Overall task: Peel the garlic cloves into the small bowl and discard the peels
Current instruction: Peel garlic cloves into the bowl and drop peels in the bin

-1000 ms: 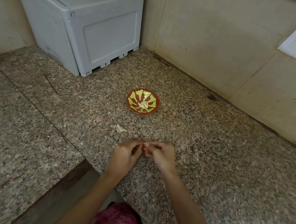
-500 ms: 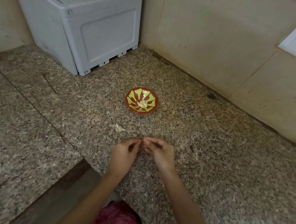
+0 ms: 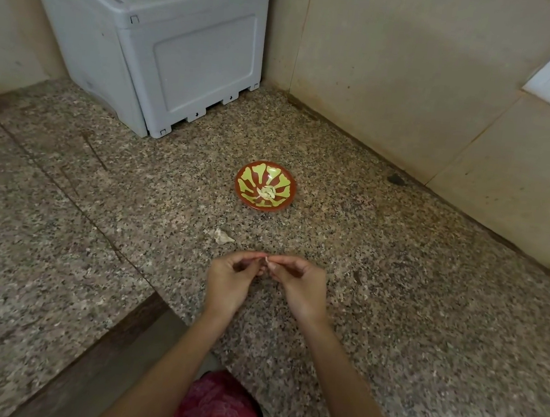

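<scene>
"Grey box [image 3: 168,47] at far left, was it in play?"

"No, it stood apart in the corner. Nearer me one loose peel [image 3: 223,237] lay on the counter [image 3: 390,322]. Just right of it my left hand [image 3: 228,281] pinched the clove [image 3: 266,259], fingers curled, low over the counter."

"And the bowl [image 3: 245,191]?"

"Beyond the hands, well apart from them, with a few peeled cloves [image 3: 267,192] in its middle. My right hand [image 3: 302,286] pinched the clove's other end, fingers curled too."

"How would you strip it well?"

"My judgement: steady it with the left, catch the skin's edge with the right thumbnail, pull along the clove, never squeeze. How much skin was left I couldn't tell; it was too small."
</scene>
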